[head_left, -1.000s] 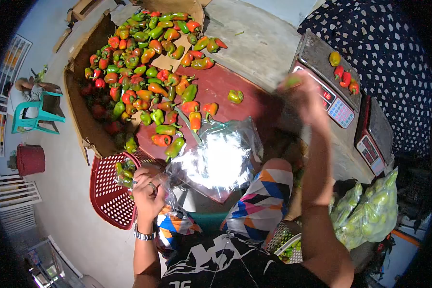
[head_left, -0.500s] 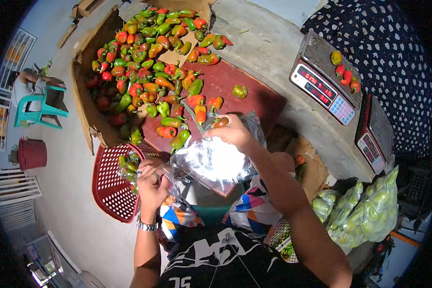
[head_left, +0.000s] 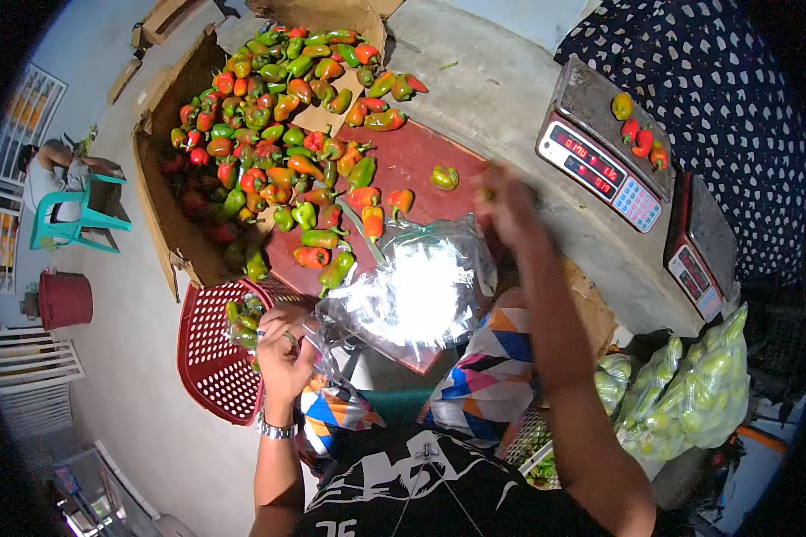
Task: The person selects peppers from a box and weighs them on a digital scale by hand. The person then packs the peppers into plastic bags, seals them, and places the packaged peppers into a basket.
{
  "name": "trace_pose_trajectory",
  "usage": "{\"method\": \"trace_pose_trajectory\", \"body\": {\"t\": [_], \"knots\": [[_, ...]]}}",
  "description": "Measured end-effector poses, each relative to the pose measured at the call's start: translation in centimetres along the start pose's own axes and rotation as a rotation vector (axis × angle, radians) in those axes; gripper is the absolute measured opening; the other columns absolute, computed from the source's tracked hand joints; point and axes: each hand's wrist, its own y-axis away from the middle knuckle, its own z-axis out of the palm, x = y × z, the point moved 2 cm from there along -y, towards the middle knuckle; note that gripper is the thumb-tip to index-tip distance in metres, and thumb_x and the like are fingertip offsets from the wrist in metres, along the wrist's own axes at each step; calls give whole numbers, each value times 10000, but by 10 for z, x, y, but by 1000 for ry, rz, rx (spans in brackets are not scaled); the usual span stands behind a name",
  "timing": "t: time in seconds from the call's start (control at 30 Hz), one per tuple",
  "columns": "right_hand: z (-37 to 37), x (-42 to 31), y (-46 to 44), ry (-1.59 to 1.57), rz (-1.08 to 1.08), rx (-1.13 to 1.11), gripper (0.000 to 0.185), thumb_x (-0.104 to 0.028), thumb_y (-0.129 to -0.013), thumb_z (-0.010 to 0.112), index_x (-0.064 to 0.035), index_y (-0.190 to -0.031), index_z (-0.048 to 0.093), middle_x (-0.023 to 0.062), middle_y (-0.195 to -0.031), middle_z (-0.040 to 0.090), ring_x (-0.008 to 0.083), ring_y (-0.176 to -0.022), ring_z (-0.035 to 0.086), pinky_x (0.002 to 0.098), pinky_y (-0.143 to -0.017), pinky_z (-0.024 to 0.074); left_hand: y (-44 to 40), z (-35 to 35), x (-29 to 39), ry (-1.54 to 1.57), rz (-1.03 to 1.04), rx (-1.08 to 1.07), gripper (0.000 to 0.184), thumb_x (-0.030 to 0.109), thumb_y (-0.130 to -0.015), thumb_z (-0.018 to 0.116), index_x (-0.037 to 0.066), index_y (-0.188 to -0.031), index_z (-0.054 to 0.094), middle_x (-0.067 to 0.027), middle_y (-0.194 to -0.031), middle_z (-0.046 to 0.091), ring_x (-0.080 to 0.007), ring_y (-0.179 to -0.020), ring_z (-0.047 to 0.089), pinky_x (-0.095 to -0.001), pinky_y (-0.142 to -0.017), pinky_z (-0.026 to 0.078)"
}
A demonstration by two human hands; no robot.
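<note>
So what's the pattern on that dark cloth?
The dark cloth has white blotches, clearest in the head view.

Red tabletop (head_left: 412,163): loose peppers (head_left: 373,222), clear plastic bags (head_left: 403,300) near edge.

There was room to pass over the concrete surface (head_left: 475,103) between the peppers (head_left: 304,167) and the scale (head_left: 604,148); plastic (head_left: 421,291) obstructed the near corner, its height unclear under glare.

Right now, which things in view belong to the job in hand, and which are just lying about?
Likely in the job:
loose peppers
bagged peppers in the left hand
clear plastic
scale bearing peppers

Apparently just lying about:
teal chair
maroon bucket
bags of green produce
</note>
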Motion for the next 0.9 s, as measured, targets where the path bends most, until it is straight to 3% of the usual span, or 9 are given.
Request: {"method": "trace_pose_trajectory", "body": {"t": [0.03, 0.1, 0.13, 0.17, 0.23, 0.3, 0.67, 0.8, 0.9], "knots": [[-50, 8, -41, 329, -192, -16, 245, -328, -957, 609, -85, -926, 601, 20, -790, 534, 135, -628, 518, 306, -563, 437, 0, 0, 0, -2, -9, -5, 166, 62, -785, 695, 64, -919, 794, -136, -895, 741, -306, -874, 672, -394, -889, 493], [-99, -46, -56, 317, 0, 356, 160, -248, -937, 610, -92, -911, 590, 9, -714, 526, 139, -612, 517, 319, -559, 442, -3, 0, 1, -21, 67, 32, 162, 53, -782, 686, 58, -909, 787, -138, -858, 721, -313, -872, 655, -404, -907, 473], [-132, -65, -68, 368, -137, 461, 127, -199, -915, 643, -81, -933, 600, 21, -732, 549, 157, -654, 553, 357, -609, 480, -3, -1, 4, -20, 73, 37, 163, 51, -780, 684, 57, -907, 786, -138, -847, 715, -314, -869, 650, -405, -909, 468], [-172, -79, -82, 533, -283, 588, 348, -225, -890, 695, -4, -1153, 638, 162, -990, 691, 306, -924, 667, 432, -884, 551, -3, 0, 6, -19, 79, 43, 163, 48, -779, 682, 56, -905, 785, -139, -837, 709, -315, -866, 646, -406, -911, 464], [-223, -117, -96, 1290, -319, 835, 531, -310, -853, 769, 8, -1259, 644, 251, -1112, 703, 402, -1058, 674, 475, -1004, 519, -2, 1, 3, -15, 80, 48, 128, 45, -771, 683, 42, -871, 764, -140, -814, 692, -312, -828, 632, -398, -846, 471], [-241, -141, -105, 1464, -226, 786, 661, -369, -806, 828, 4, -1319, 642, 314, -1200, 682, 460, -1171, 638, 485, -1067, 481, -4, 2, 6, -7, 64, 47, 106, 42, -765, 684, 33, -848, 749, -141, -804, 684, -312, -812, 625, -397, -811, 472], [-256, -150, -123, 1478, -135, 776, 693, -625, -849, 721, -17, -1180, 738, 278, -1214, 707, 433, -1158, 677, 488, -1002, 525, -10, 6, 9, -26, 61, -19, 143, 37, -752, 687, 18, -877, 753, -157, -839, 701, -339, -823, 646, -417, -820, 490], [-267, -161, -113, 1510, -291, 810, 588, -573, -897, 670, -80, -1208, 749, 271, -1190, 714, 424, -1115, 691, 492, -983, 537, -9, 5, 9, -34, 46, -30, 140, 34, -750, 683, 13, -871, 748, -160, -830, 697, -340, -808, 646, -417, -804, 496], [-267, -166, -102, 1680, -29, 938, 575, -552, -883, 702, -76, -1203, 755, 234, -1259, 705, 404, -1188, 672, 458, -1009, 536, -9, 5, 11, -36, 26, -39, 123, 30, -750, 678, 10, -855, 738, -160, -823, 694, -340, -792, 646, -411, -790, 501]]}}
